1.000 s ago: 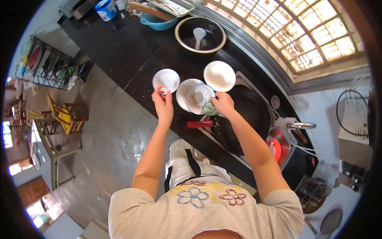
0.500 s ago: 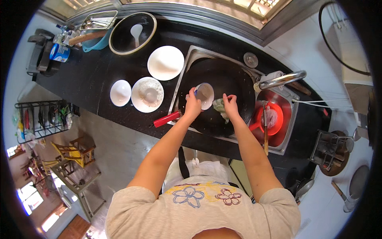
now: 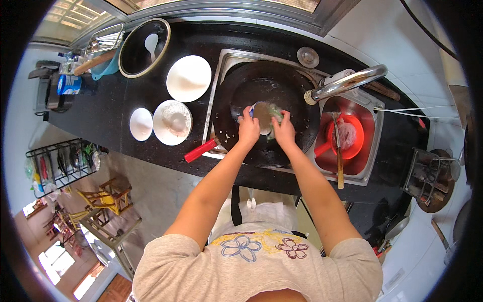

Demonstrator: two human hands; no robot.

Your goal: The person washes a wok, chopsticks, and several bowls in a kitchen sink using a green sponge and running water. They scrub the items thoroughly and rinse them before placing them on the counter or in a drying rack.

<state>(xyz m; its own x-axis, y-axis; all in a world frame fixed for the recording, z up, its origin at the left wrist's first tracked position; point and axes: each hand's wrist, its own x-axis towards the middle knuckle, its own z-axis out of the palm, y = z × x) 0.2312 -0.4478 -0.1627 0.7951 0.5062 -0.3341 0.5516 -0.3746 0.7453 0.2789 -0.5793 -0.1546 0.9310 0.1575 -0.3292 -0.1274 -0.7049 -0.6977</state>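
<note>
At a black kitchen counter (image 3: 110,108) beneath a window, a person bends over a steel sink (image 3: 352,166). The left hand (image 3: 248,130) grips a small bowl (image 3: 262,115) above a large black pan (image 3: 266,113) resting in the basin; the right hand (image 3: 284,132) presses a green sponge (image 3: 275,113) against the bowl. A curved faucet (image 3: 347,83) arches over them. White plates (image 3: 188,78) dry on the counter. A red basin (image 3: 347,136) sits just beside the pan, and wooden chairs (image 3: 108,194) stand on the grey floor below.
</note>
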